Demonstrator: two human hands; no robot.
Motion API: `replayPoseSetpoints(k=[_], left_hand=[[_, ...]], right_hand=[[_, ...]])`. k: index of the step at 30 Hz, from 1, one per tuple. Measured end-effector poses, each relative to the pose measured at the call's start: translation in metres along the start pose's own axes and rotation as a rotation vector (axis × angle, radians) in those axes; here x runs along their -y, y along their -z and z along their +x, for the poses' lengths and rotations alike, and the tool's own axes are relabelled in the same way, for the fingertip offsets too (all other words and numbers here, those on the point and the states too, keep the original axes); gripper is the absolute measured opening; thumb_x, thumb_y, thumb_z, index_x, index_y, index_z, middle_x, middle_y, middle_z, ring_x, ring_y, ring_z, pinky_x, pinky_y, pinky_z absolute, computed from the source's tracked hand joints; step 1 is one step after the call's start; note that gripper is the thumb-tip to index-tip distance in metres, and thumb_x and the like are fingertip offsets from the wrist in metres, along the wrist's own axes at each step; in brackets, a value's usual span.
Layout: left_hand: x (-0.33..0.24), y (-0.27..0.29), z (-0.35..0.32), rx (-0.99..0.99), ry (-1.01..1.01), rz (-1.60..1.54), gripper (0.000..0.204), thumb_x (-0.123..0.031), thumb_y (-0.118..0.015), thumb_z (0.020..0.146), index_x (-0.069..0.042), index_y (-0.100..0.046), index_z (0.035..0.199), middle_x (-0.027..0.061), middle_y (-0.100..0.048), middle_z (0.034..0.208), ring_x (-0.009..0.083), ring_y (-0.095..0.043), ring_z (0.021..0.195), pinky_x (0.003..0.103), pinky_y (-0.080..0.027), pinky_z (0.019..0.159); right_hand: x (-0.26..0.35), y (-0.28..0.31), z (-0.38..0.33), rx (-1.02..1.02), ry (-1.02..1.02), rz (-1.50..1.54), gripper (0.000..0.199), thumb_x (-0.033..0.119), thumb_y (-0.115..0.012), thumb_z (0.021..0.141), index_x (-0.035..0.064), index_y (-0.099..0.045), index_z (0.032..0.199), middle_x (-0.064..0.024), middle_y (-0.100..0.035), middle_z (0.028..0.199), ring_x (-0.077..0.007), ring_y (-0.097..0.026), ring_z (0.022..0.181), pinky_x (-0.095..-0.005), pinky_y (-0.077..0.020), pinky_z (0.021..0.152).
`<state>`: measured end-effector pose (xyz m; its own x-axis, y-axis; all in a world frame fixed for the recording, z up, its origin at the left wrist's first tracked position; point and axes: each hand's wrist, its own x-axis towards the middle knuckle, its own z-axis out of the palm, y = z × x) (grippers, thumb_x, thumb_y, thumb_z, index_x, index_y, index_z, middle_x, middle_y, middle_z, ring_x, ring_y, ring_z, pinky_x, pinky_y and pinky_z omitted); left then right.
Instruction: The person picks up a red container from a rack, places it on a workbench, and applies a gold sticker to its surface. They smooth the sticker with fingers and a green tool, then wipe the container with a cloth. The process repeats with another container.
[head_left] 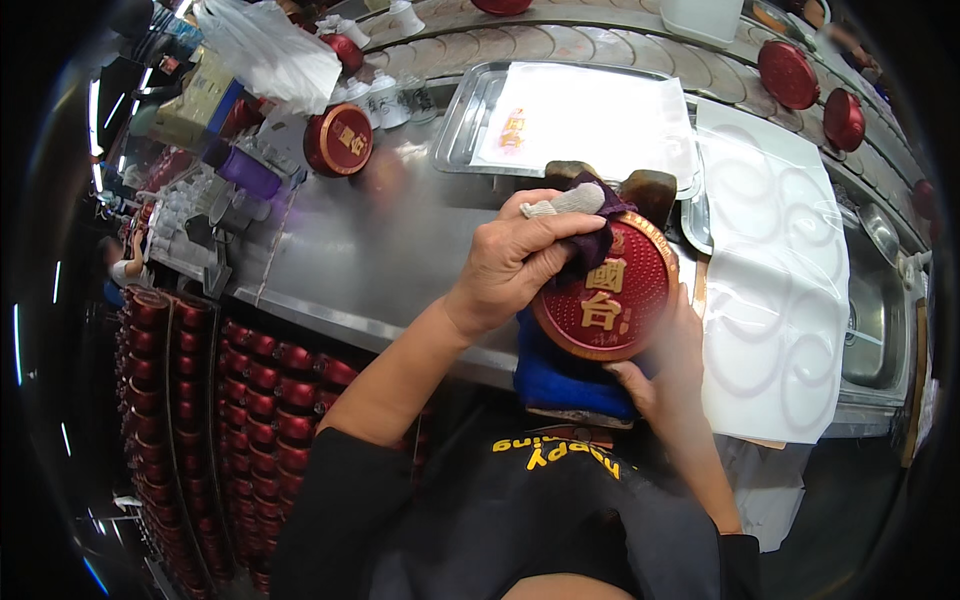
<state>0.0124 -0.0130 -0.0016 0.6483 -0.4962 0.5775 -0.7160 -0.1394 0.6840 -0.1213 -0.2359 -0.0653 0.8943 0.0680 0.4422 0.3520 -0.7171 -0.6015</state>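
Observation:
In front of my body, a round red bottle [637, 290] with a gold-coloured rim and raised gold characters is tilted with its face up. My right hand [668, 375] grips it from the lower right edge, thumb at the bottom rim. Bunched in my left hand [505, 260], a dark purple cloth [592, 246] touches the bottle's upper left face. A pale fabric finger cover [575, 202] sits on one left finger. Beneath the bottle lies a blue pad [562, 372]. Two brown rounded blocks [648, 192] stand just beyond the bottle.
A metal tray [455, 125] holds a white sheet [600, 105] with a small orange-gold print. White paper [765, 330] with ring marks lies right, beside a sink [872, 350]. Another red bottle [340, 140] stands left. A conveyor [560, 42] curves behind; racked red items [265, 400] fill the lower left.

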Motion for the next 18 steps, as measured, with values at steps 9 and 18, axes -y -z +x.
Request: replayPoseSetpoints(k=[9, 18], left_hand=[[-0.023, -0.021, -0.098, -0.216, 0.061, 0.185, 0.034, -0.003, -0.072, 0.091, -0.01, -0.077, 0.123, 0.0168, -0.072, 0.123, 0.0328, -0.062, 0.123, 0.04, -0.05, 0.105], [-0.063, -0.064, -0.099, 0.035, -0.298, 0.569, 0.039, 0.003, -0.076, 0.076, -0.007, -0.079, 0.115, 0.0157, -0.071, 0.117, 0.0309, -0.064, 0.113, 0.04, -0.058, 0.093]], right_hand=[[-0.001, -0.012, -0.004, -0.125, -0.024, 0.041, 0.108, 0.028, -0.091, 0.075, -0.0111, -0.03, 0.155, -0.0289, -0.051, 0.143, -0.0446, -0.052, 0.13, -0.0496, -0.0421, 0.109], [-0.003, -0.015, -0.008, -0.134, -0.052, 0.113, 0.105, 0.006, -0.086, 0.07, -0.0108, -0.029, 0.156, -0.0311, -0.049, 0.145, -0.0448, -0.047, 0.136, -0.0478, -0.0397, 0.115]])
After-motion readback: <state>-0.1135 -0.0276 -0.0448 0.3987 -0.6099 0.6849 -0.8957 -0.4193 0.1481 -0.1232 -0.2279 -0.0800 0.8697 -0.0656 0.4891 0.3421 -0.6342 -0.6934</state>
